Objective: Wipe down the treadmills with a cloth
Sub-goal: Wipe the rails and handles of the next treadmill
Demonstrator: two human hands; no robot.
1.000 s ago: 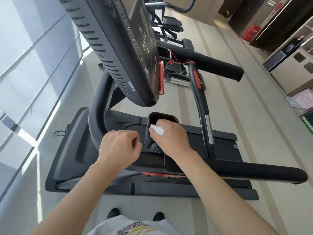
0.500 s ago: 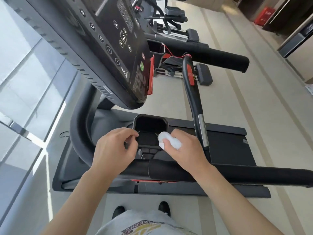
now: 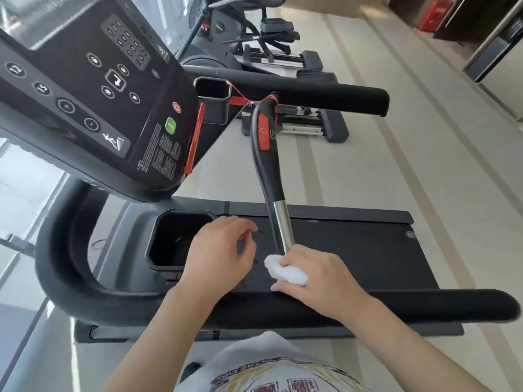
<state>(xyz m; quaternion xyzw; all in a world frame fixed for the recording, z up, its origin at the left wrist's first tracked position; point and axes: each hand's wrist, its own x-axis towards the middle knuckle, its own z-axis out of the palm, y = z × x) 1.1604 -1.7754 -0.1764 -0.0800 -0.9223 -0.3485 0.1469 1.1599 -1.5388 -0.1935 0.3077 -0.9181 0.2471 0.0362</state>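
A black treadmill fills the view, its control console [image 3: 93, 97] tilted at upper left and its dark belt deck [image 3: 353, 250] below. My right hand [image 3: 317, 281] is shut on a small white cloth [image 3: 285, 271], pressed at the base of the silver part of the inner handlebar [image 3: 280, 222]. My left hand [image 3: 220, 253] hovers with curled fingers just right of the black cup holder [image 3: 175, 239], holding nothing that I can see. A padded black side rail [image 3: 424, 306] runs under both wrists.
A second cup holder [image 3: 212, 97] and a red safety cord [image 3: 243, 99] hang beside the console. Another padded rail [image 3: 325, 94] crosses above. More gym machines [image 3: 271, 35] stand further back on the beige floor. Windows line the left side.
My right hand has carried the cloth out of the cup holder, rightward to the foot of the inner handlebar. My left hand has shifted right too. The camera tilted, showing more of the console.
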